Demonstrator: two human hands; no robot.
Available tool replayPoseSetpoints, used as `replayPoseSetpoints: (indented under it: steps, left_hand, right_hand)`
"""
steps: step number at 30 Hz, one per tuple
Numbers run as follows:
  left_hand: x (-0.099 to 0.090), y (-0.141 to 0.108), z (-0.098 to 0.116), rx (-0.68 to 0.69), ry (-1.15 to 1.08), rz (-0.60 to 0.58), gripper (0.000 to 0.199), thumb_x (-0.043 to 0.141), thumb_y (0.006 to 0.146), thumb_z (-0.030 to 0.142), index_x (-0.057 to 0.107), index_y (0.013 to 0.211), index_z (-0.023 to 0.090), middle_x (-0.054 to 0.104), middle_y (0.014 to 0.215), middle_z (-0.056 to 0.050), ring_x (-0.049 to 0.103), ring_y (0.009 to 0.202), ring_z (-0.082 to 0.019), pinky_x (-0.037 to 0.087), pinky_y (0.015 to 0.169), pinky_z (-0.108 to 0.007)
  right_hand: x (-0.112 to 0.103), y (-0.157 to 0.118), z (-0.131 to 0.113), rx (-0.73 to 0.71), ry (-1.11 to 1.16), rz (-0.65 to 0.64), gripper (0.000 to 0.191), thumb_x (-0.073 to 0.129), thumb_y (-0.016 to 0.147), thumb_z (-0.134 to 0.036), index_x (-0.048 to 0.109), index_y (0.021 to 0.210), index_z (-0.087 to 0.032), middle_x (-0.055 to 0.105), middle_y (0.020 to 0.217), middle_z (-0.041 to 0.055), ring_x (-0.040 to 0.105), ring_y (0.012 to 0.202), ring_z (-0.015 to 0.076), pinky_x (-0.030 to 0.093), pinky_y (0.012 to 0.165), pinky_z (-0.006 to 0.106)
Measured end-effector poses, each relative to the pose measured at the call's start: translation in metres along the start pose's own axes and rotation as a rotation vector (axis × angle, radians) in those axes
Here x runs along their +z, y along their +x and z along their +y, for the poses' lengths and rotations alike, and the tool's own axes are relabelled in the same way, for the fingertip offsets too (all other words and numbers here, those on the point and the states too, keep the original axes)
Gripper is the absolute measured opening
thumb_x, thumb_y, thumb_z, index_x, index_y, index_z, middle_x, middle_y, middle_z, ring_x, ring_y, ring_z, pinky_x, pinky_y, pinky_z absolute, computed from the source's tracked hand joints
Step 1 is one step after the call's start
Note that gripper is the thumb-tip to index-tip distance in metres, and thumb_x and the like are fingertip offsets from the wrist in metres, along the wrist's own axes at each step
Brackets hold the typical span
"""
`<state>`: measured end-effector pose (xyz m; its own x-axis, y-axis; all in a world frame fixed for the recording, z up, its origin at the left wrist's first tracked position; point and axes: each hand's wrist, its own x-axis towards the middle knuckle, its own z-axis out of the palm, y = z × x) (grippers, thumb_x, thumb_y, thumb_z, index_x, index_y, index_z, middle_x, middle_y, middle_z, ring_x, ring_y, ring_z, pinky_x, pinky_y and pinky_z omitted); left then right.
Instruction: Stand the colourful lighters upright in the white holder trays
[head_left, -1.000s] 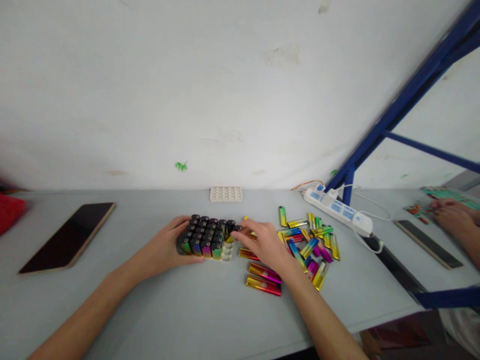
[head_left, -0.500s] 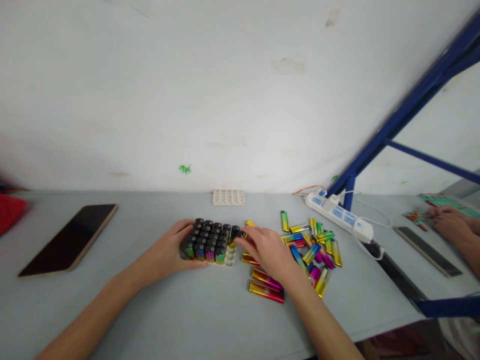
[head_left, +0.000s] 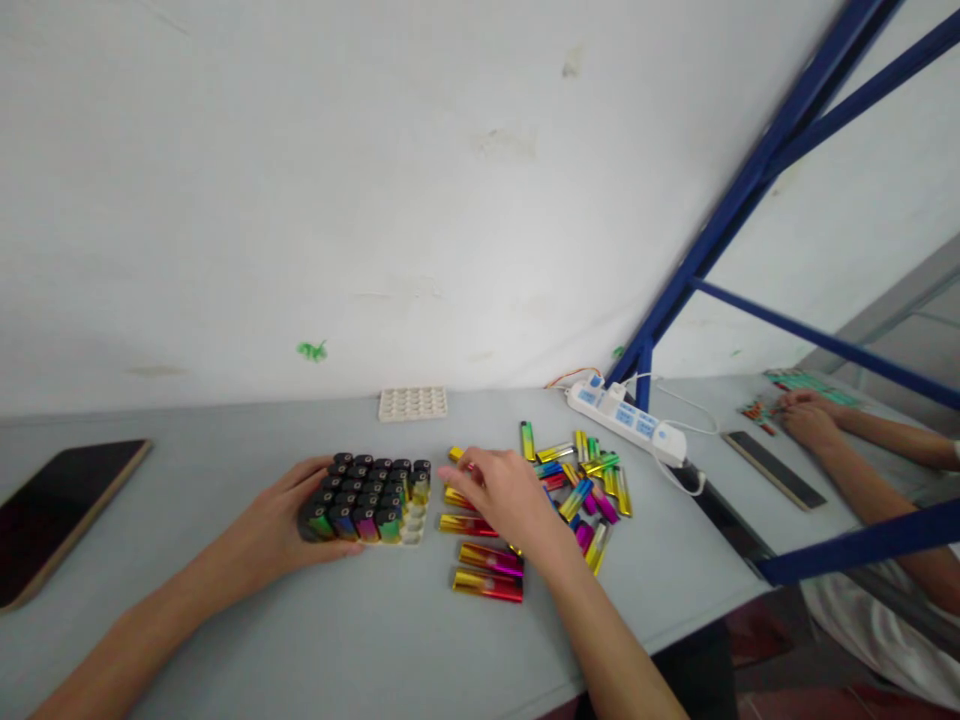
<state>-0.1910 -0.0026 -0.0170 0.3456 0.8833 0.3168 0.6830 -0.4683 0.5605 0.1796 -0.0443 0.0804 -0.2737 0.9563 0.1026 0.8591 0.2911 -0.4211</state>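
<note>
In the lower middle, the left hand (head_left: 304, 515) holds a tray (head_left: 413, 527) of black-topped tubes (head_left: 367, 492); the right hand (head_left: 499, 490) partly hides loose tubes (head_left: 487, 585).

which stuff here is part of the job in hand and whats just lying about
In the job:
tray, holding upright lighters
left hand, round its left end
loose lighters
right hand, above some of those
back tray, probably: similar pockets

Lying about, it seems:
power strip
dark slab at left
</note>
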Motion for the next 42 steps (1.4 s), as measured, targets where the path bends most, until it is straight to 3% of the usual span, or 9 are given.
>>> replayPoseSetpoints:
  steps: [6, 8, 12, 18, 26, 29, 32, 38, 42]
  left_hand:
    - [-0.001, 0.005, 0.002, -0.006, -0.002, 0.029, 0.075, 0.104, 0.069, 0.086, 0.096, 0.125, 0.036, 0.096, 0.140, -0.010, 0.094, 0.125, -0.050, 0.079, 0.120, -0.066]
    - [0.000, 0.006, 0.004, -0.020, 0.034, 0.049, 0.077, 0.103, 0.071, 0.088, 0.094, 0.125, 0.035, 0.096, 0.140, -0.011, 0.093, 0.127, -0.050, 0.078, 0.122, -0.066]
    - [0.005, 0.011, 0.011, -0.055, 0.093, 0.048, 0.088, 0.094, 0.078, 0.097, 0.091, 0.133, 0.028, 0.093, 0.147, -0.016, 0.090, 0.137, -0.049, 0.072, 0.132, -0.062]
    - [0.001, 0.026, 0.018, -0.050, 0.117, 0.031, 0.087, 0.091, 0.084, 0.094, 0.088, 0.133, 0.023, 0.090, 0.153, -0.019, 0.086, 0.144, -0.049, 0.067, 0.138, -0.064]
    - [-0.005, 0.040, 0.026, -0.025, 0.105, 0.040, 0.071, 0.097, 0.075, 0.077, 0.089, 0.122, 0.025, 0.093, 0.136, -0.019, 0.090, 0.134, -0.050, 0.074, 0.128, -0.065]
    - [-0.003, 0.042, 0.024, -0.022, 0.104, 0.054, 0.073, 0.098, 0.074, 0.078, 0.089, 0.124, 0.024, 0.093, 0.138, -0.019, 0.090, 0.135, -0.049, 0.075, 0.127, -0.064]
    - [-0.004, 0.044, 0.020, -0.005, 0.094, 0.041, 0.076, 0.099, 0.074, 0.078, 0.089, 0.127, 0.024, 0.093, 0.142, -0.018, 0.089, 0.137, -0.047, 0.074, 0.129, -0.061]
    - [0.001, 0.045, 0.010, 0.014, 0.059, 0.026, 0.081, 0.102, 0.077, 0.082, 0.089, 0.130, 0.023, 0.090, 0.145, -0.017, 0.087, 0.139, -0.046, 0.072, 0.131, -0.059]
    - [0.009, 0.040, 0.003, -0.006, 0.015, 0.005, 0.089, 0.106, 0.077, 0.086, 0.088, 0.137, 0.023, 0.087, 0.153, -0.019, 0.084, 0.148, -0.048, 0.068, 0.137, -0.065]
  right_hand:
    - [-0.033, 0.016, 0.083, 0.180, -0.020, 0.215, 0.021, 0.074, 0.130, -0.035, 0.089, 0.129, -0.021, 0.094, 0.109, 0.0124, 0.089, 0.105, 0.0298, 0.062, 0.097, 0.037]
    - [-0.043, 0.015, 0.111, 0.178, -0.078, 0.160, 0.019, 0.075, 0.125, -0.022, 0.089, 0.137, -0.020, 0.094, 0.120, 0.0134, 0.088, 0.115, 0.0290, 0.064, 0.107, 0.038]
    - [-0.052, 0.008, 0.153, 0.103, -0.184, 0.013, 0.045, 0.075, 0.111, -0.002, 0.090, 0.151, -0.018, 0.088, 0.153, 0.0204, 0.083, 0.144, 0.0324, 0.059, 0.130, 0.044]
    - [-0.054, 0.008, 0.176, 0.027, -0.113, -0.110, 0.013, 0.084, 0.111, -0.010, 0.092, 0.119, -0.016, 0.091, 0.130, 0.0168, 0.086, 0.125, 0.0300, 0.063, 0.117, 0.041]
    - [-0.044, 0.021, 0.169, -0.006, 0.169, 0.087, 0.012, 0.076, 0.116, -0.020, 0.071, 0.107, -0.025, 0.088, 0.103, 0.0071, 0.084, 0.097, 0.0252, 0.065, 0.095, 0.038]
    - [-0.036, 0.028, 0.158, -0.012, 0.442, 0.141, 0.019, 0.078, 0.116, -0.042, 0.067, 0.111, -0.027, 0.085, 0.101, 0.0036, 0.084, 0.084, 0.0232, 0.069, 0.082, 0.038]
    - [-0.033, 0.030, 0.141, -0.042, 0.736, 0.170, 0.046, 0.085, 0.106, -0.068, 0.071, 0.123, -0.027, 0.080, 0.100, -0.0014, 0.078, 0.073, 0.0200, 0.067, 0.074, 0.037]
    - [-0.035, 0.037, 0.089, 0.035, 1.090, 0.231, 0.056, 0.109, 0.084, -0.066, 0.087, 0.116, -0.026, 0.072, 0.089, -0.0035, 0.056, 0.077, 0.0162, 0.049, 0.070, 0.032]
    - [-0.025, 0.057, 0.054, 0.093, 1.268, 0.205, 0.059, 0.115, 0.073, -0.067, 0.088, 0.104, -0.026, 0.080, 0.100, 0.0027, 0.061, 0.087, 0.0190, 0.053, 0.074, 0.033]
